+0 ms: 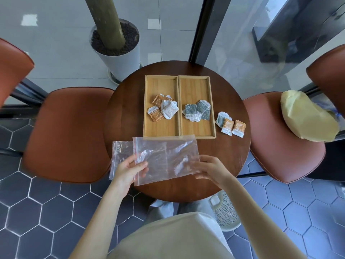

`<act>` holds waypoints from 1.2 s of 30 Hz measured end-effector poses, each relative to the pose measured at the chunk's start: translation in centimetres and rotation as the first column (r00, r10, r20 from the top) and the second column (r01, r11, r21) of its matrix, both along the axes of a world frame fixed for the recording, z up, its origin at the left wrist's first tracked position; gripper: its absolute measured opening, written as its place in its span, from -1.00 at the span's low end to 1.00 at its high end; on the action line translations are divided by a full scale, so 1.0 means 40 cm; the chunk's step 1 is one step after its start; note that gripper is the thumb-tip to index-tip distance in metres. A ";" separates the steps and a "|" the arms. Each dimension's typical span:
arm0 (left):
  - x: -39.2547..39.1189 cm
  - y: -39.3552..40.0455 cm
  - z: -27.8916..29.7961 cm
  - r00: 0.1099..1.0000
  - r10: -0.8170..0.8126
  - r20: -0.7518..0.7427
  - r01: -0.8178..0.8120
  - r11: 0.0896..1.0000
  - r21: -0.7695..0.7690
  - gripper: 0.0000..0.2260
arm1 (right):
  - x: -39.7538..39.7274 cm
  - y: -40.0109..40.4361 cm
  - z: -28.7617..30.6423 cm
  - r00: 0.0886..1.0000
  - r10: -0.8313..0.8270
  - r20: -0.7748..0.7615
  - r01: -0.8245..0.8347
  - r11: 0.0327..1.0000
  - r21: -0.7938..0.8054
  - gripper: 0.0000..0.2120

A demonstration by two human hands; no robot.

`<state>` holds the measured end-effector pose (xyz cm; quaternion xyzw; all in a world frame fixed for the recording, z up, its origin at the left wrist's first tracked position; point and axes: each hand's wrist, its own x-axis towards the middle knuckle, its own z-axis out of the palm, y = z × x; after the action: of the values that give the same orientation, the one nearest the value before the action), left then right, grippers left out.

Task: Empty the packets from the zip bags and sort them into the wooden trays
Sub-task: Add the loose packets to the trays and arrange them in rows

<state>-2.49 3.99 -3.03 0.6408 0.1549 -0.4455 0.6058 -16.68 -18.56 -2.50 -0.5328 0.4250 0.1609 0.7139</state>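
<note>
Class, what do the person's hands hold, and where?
Both hold the zip bag: left hand near its zip end, right hand at the opposite edge.

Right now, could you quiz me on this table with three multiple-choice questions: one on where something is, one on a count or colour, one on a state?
1. Where do the loose packets lie?
A. On the table right of the trays
B. In the left tray
C. On a chair

2. How many loose packets are orange?
A. None
B. Two
C. Five

3. What state is the held bag in?
A. Stuffed with packets
B. Empty, held by both hands
C. Lying untouched

Answers: 1 A, they sit on the table beside the right tray. 2 B, two orange ones lie beside a grey one. 3 B, the left hand and right hand grip its ends and nothing shows inside.
</note>
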 end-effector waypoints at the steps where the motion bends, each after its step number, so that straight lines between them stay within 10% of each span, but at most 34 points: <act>1: 0.008 0.014 -0.004 0.999 -0.017 0.039 0.015 0.999 0.047 -0.67 | -0.001 0.015 -0.011 1.000 0.018 -0.017 -0.018 0.999 -0.032 -0.79; 7: 0.064 0.097 -0.028 0.975 0.042 0.218 -0.103 0.955 0.279 -0.68 | 0.062 0.136 -0.069 0.999 0.045 -0.019 -0.046 0.998 -0.042 -0.74; 13: 0.102 0.125 -0.083 0.877 -0.309 0.369 -0.026 0.735 0.677 -0.48 | 0.111 0.217 -0.149 0.982 0.116 -0.146 -0.143 0.970 -0.195 -0.71; 19: 0.018 0.033 -0.104 0.107 -0.867 0.487 0.174 0.498 0.849 -0.51 | 0.128 0.244 -0.187 0.971 0.129 -0.200 -0.190 0.926 -0.326 -0.81; 22: -0.025 -0.025 -0.137 -0.075 -0.902 0.425 0.377 0.369 0.849 -0.47 | 0.127 0.245 -0.193 0.971 0.125 -0.203 -0.192 0.916 -0.352 -0.83; 27: -0.038 -0.084 -0.171 -0.155 -0.974 0.163 0.461 0.074 0.885 -0.31 | 0.116 0.243 -0.198 0.971 0.137 -0.198 -0.204 0.905 -0.373 -0.80; 36: -0.014 -0.107 -0.165 -0.130 -0.991 0.026 0.515 -0.045 0.856 -0.21 | 0.090 0.211 -0.191 0.929 0.257 -0.265 -0.353 0.829 -0.434 -0.78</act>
<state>-3.07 -0.28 -9.63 0.8308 -0.4148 -0.3616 -0.0829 -13.07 -10.12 -10.13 -0.7338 0.4284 0.2158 0.4812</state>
